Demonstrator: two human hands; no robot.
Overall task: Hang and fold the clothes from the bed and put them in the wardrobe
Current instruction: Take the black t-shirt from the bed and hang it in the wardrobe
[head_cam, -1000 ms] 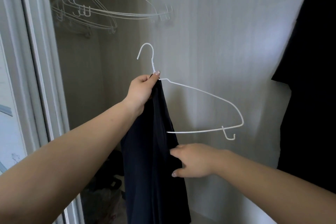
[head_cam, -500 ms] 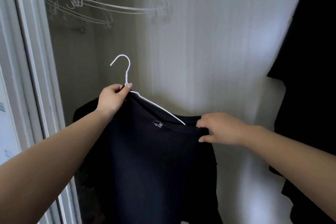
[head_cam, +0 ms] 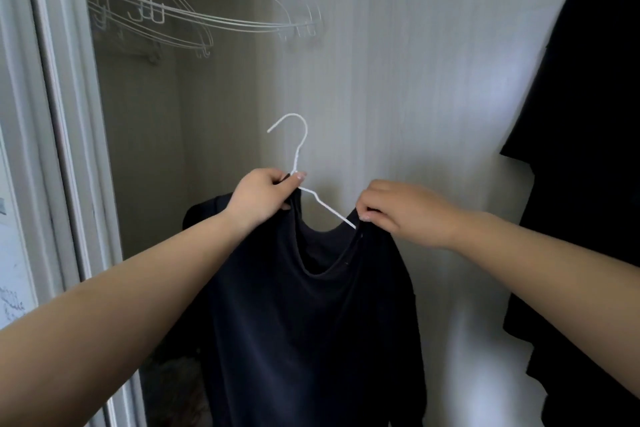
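Gripping white hanger [head_cam: 297, 156] and dark shirt [head_cam: 311, 322]: left hand [head_cam: 265, 198], right hand [head_cam: 391, 208]; empty hangers [head_cam: 207, 14] overhead.

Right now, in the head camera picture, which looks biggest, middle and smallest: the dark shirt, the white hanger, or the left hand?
1. dark shirt, by far.
2 and 3. white hanger and left hand: unsure, since the shirt hides much of the hanger.

no readable text, label, brand or number anywhere, faint scribbles at 8 o'clock edge illegible
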